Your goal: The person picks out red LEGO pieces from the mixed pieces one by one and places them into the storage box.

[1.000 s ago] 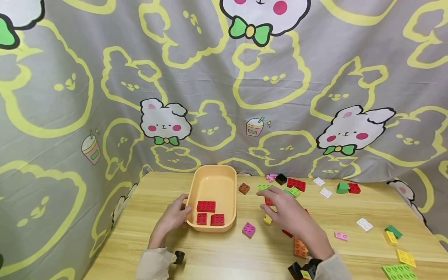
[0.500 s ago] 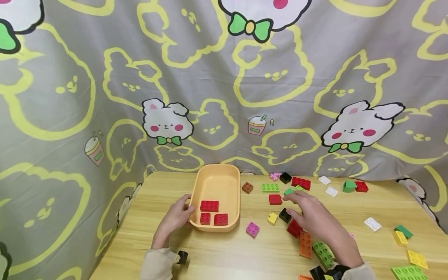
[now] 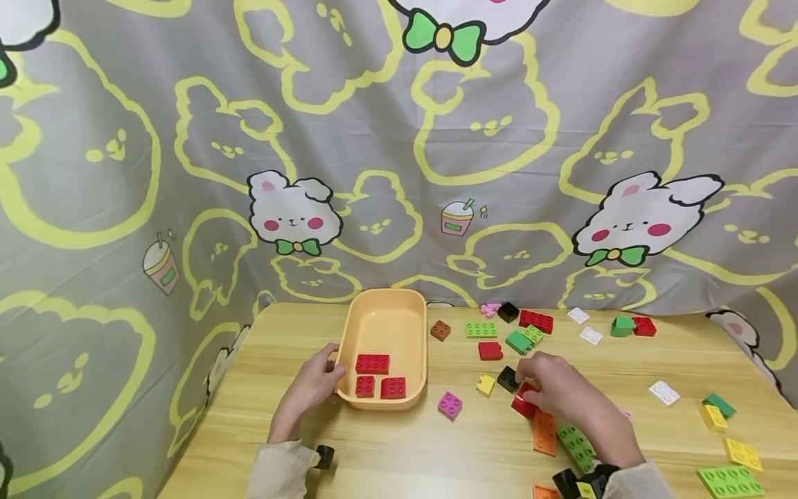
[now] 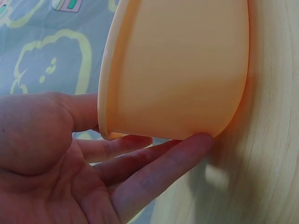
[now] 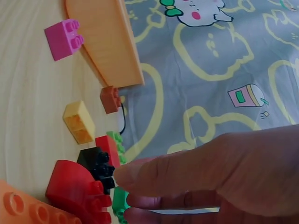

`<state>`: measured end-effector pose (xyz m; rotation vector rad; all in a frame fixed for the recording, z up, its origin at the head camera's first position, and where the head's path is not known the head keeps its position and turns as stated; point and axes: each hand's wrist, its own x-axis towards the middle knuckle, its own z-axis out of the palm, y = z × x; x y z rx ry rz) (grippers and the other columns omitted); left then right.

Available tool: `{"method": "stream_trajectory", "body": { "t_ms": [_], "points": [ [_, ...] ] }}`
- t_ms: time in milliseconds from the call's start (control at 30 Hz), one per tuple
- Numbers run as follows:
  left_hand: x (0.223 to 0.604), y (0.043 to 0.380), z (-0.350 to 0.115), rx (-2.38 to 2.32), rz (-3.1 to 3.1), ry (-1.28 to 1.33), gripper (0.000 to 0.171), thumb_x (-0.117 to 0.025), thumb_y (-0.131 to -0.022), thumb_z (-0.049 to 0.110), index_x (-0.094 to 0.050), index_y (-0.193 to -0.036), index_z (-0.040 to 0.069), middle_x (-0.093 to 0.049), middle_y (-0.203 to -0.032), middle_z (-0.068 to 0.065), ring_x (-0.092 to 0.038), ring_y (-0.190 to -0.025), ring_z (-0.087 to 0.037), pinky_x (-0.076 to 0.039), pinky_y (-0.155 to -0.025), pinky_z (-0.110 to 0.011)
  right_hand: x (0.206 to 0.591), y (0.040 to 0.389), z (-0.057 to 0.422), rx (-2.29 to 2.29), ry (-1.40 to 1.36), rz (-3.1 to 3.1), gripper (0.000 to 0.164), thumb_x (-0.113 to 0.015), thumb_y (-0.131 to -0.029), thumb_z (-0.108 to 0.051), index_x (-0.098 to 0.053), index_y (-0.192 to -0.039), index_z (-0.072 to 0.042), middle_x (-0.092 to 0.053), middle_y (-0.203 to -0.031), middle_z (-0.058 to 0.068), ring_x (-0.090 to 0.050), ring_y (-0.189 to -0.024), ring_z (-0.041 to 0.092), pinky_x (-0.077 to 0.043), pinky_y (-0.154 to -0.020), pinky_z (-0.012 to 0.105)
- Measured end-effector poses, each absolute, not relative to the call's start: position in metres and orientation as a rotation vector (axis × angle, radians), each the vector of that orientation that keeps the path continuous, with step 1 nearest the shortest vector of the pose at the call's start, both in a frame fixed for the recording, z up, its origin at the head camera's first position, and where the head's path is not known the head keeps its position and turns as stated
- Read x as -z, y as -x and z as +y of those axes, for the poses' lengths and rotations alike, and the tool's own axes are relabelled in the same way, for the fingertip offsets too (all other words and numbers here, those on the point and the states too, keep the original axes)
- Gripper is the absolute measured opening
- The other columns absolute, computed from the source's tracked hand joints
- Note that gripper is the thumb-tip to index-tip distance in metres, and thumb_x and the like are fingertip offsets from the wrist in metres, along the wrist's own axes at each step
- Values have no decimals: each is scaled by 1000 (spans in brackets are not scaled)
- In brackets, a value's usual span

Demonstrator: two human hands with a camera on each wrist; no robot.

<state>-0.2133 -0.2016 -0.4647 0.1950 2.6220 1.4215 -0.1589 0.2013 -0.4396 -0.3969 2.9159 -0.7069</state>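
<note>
A pale orange tray (image 3: 383, 333) stands on the table's left half. At its left rim, my left hand (image 3: 310, 387) holds the tray with the thumb at the rim and fingers against the outer wall. Inside lie a long red brick (image 3: 372, 364) and two smaller red bricks (image 3: 393, 388). My right hand (image 3: 564, 395) is right over a red brick with a rounded side (image 5: 70, 189). Its thumb and fingers are spread slightly by the studs, and no pinch shows in the right wrist view. A black brick (image 3: 508, 378) and an orange brick (image 3: 544, 434) lie beside that red brick.
Many loose bricks are scattered right of the tray, among them a magenta brick (image 3: 449, 405), a yellow brick (image 3: 485, 385), a brown brick (image 3: 440, 330) and a large green brick (image 3: 575, 445). Behind the table hangs a grey patterned curtain (image 3: 374, 138).
My right hand has moved right and down, past the small red brick and over to the rounded red brick. The left hand stays on the tray. The head view has shifted slightly.
</note>
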Motion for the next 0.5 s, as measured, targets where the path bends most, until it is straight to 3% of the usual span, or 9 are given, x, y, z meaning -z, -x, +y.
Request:
{"method": "stream_trajectory", "body": {
  "t_ms": [500],
  "points": [
    [465,215,-202,-1429,2608,-158,38,-49,-95,-1,-51,-133,-2,-70,-96,-25,-68,-72,-28,-60,-50,-44,454,162,189,637,414,2890,23,-83,-67,3,-71,-79,-13,-54,-80,4,-49,-70,19,-50,-61,34]
  ]
}}
